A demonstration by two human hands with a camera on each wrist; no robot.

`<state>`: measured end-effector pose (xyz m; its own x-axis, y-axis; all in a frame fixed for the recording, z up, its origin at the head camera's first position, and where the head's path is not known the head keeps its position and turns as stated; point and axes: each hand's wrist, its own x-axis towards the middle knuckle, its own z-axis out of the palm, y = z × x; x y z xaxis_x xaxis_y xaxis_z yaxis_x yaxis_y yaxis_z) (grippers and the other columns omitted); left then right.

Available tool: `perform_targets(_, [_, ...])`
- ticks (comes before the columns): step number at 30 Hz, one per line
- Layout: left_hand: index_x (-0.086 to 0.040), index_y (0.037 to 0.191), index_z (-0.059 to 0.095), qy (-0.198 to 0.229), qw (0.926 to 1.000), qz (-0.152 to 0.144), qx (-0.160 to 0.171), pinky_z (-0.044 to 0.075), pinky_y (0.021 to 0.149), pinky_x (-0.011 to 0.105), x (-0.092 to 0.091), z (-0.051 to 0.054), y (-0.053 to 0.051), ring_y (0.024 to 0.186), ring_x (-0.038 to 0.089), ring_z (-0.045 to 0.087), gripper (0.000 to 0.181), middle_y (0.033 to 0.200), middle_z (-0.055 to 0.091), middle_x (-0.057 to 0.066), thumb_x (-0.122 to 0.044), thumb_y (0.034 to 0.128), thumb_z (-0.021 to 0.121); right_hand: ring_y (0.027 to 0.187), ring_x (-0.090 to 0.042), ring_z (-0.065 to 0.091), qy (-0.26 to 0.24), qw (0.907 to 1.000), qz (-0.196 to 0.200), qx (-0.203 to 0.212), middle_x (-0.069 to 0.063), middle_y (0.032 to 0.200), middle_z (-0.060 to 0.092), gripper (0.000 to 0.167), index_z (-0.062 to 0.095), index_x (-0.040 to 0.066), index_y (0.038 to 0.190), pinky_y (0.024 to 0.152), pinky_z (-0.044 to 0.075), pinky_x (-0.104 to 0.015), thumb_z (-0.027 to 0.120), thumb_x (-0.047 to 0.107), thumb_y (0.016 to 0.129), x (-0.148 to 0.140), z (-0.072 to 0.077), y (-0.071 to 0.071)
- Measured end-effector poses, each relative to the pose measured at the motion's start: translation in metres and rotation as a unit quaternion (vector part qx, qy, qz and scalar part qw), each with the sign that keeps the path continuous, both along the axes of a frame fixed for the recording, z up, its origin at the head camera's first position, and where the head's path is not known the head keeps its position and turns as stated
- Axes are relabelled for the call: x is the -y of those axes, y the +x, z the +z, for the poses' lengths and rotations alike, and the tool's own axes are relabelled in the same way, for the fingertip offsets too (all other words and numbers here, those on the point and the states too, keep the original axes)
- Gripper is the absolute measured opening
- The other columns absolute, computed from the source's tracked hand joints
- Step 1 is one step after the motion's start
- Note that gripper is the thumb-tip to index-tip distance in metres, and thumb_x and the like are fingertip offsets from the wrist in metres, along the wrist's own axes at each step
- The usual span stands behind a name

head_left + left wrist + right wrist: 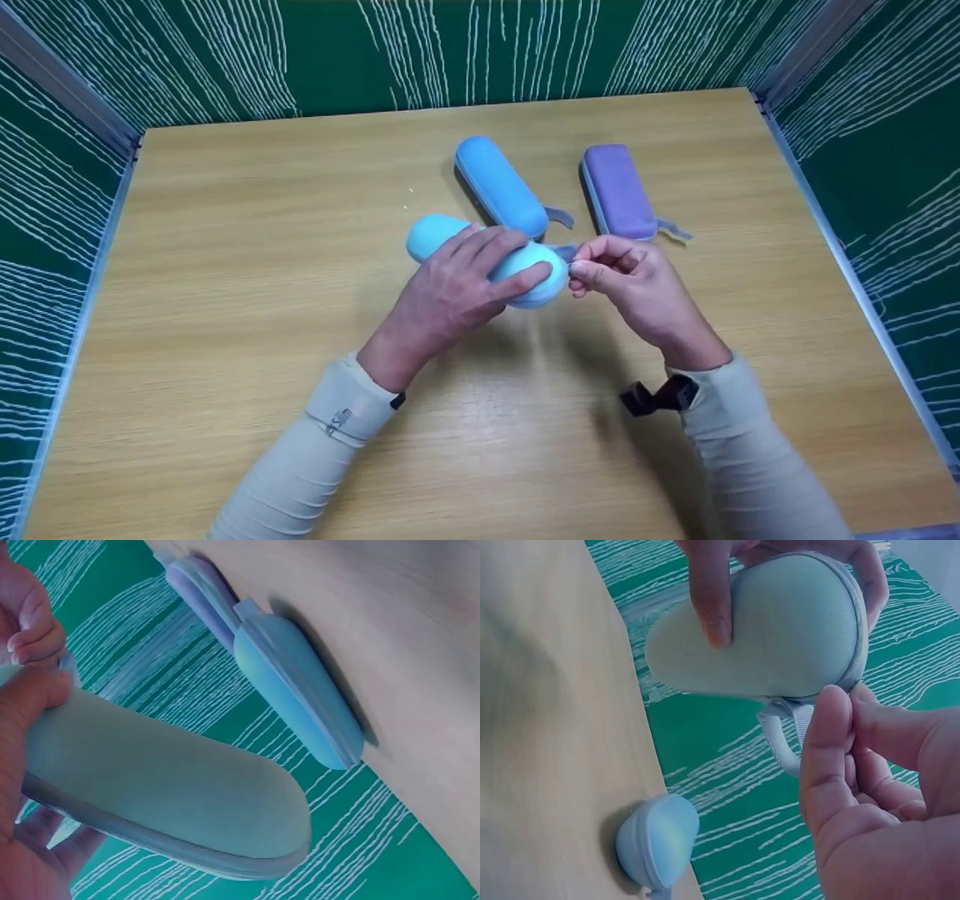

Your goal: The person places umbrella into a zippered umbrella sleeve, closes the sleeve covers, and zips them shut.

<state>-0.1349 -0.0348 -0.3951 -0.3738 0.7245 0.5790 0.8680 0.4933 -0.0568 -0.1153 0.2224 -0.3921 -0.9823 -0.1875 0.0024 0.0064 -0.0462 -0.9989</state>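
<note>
A light turquoise zippered glasses case [433, 237] is held above the table by my left hand [457, 292], whose fingers and thumb wrap around its body. Its zipper seam [150, 834] runs along the side and looks closed where visible. A grey wrist strap [776, 741] hangs from one end. My right hand [634, 281] is at that end, thumb and forefinger pinching at the zipper seam beside the strap. The zipper pull is mostly hidden between those fingertips.
Behind the hands, a blue glasses case [499, 184] lies on the wooden table [262, 300]. A purple glasses case [619, 191] lies to its right, each with a grey strap. Green walls [337, 60] with white streaks border the table's back and sides.
</note>
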Motion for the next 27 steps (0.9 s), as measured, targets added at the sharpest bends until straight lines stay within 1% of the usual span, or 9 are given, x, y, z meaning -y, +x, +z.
perform_targets(5, [-0.032,0.143,0.033,0.027,0.9987,-0.043,0.003,0.038,0.114,0.051,0.002,-0.003,0.002,0.133,0.031,0.053,0.072,0.140,0.051,0.013,-0.019,0.0910,0.081,0.081,-0.017,0.067,-0.038,0.9989,0.019,0.019,-0.012,0.093,0.069,0.005,0.066,-0.008,0.097,0.080,0.060,-0.031,0.065,-0.003,0.099,0.000,-0.005,0.002])
perform_targets(7, [-0.032,0.143,0.034,0.027,0.9980,-0.057,0.005,0.034,0.116,0.051,0.002,-0.004,0.002,0.135,0.031,0.051,0.071,0.141,0.051,0.013,-0.018,0.0911,0.081,0.081,-0.017,0.067,-0.055,0.9979,0.022,0.025,-0.011,0.095,0.069,0.004,0.067,-0.006,0.096,0.080,0.060,-0.030,0.064,-0.005,0.099,-0.001,-0.007,0.002])
perform_targets(9, [-0.032,0.144,0.037,0.023,0.9977,-0.064,0.005,0.032,0.118,0.052,0.003,-0.005,0.001,0.136,0.032,0.049,0.071,0.142,0.051,0.012,-0.018,0.0904,0.082,0.081,-0.017,0.068,-0.065,0.9972,0.024,0.028,-0.011,0.096,0.070,0.006,0.068,-0.004,0.097,0.081,0.059,-0.031,0.063,-0.007,0.099,-0.002,-0.009,0.002])
perform_targets(12, [-0.034,0.144,0.040,0.013,0.9980,-0.061,0.002,0.031,0.119,0.053,0.007,-0.007,-0.002,0.136,0.032,0.049,0.070,0.143,0.051,0.012,-0.020,0.0900,0.082,0.083,-0.019,0.069,-0.066,0.9971,0.023,0.030,-0.012,0.099,0.069,0.008,0.069,-0.004,0.102,0.081,0.060,-0.032,0.062,-0.007,0.099,-0.003,-0.010,0.003])
perform_targets(16, [-0.036,0.146,0.042,0.001,0.9992,-0.041,0.000,0.034,0.116,0.056,0.015,-0.009,-0.009,0.136,0.033,0.049,0.072,0.144,0.052,0.011,-0.019,0.0889,0.083,0.088,-0.023,0.069,-0.041,0.9986,0.015,0.029,-0.018,0.107,0.068,0.012,0.066,-0.005,0.111,0.075,0.061,-0.035,0.064,0.000,0.100,-0.005,-0.007,0.004])
perform_targets(18, [-0.036,0.147,0.042,-0.005,0.9996,-0.026,0.003,0.035,0.115,0.057,0.021,-0.010,-0.014,0.135,0.033,0.050,0.073,0.144,0.052,0.011,-0.017,0.0888,0.083,0.090,-0.026,0.070,-0.024,0.9993,0.011,0.027,-0.020,0.110,0.066,0.016,0.064,-0.005,0.114,0.073,0.062,-0.037,0.066,0.004,0.101,-0.007,-0.004,0.006])
perform_targets(20, [-0.035,0.148,0.043,-0.012,0.9998,-0.009,0.009,0.036,0.114,0.057,0.028,-0.011,-0.020,0.134,0.033,0.050,0.073,0.143,0.052,0.011,-0.015,0.0899,0.082,0.092,-0.028,0.069,-0.007,0.9997,0.012,0.020,-0.022,0.114,0.065,0.020,0.062,-0.006,0.116,0.073,0.062,-0.038,0.066,0.007,0.101,-0.010,-0.001,0.007])
perform_targets(24, [-0.034,0.150,0.048,-0.029,0.9984,0.039,0.029,0.040,0.110,0.057,0.045,-0.015,-0.035,0.131,0.034,0.053,0.067,0.143,0.054,0.012,-0.013,0.0937,0.077,0.096,-0.030,0.068,0.017,0.9997,0.010,0.011,-0.024,0.118,0.063,0.025,0.061,-0.006,0.119,0.079,0.061,-0.039,0.066,0.012,0.102,-0.015,0.003,0.010])
perform_targets(27, [-0.035,0.151,0.048,-0.045,0.9939,0.083,0.057,0.042,0.107,0.059,0.058,-0.020,-0.047,0.131,0.036,0.054,0.069,0.144,0.054,0.012,-0.013,0.0929,0.078,0.098,-0.032,0.067,0.033,0.9994,0.004,0.007,-0.024,0.119,0.063,0.027,0.062,-0.006,0.121,0.085,0.059,-0.039,0.066,0.013,0.102,-0.018,0.004,0.012])
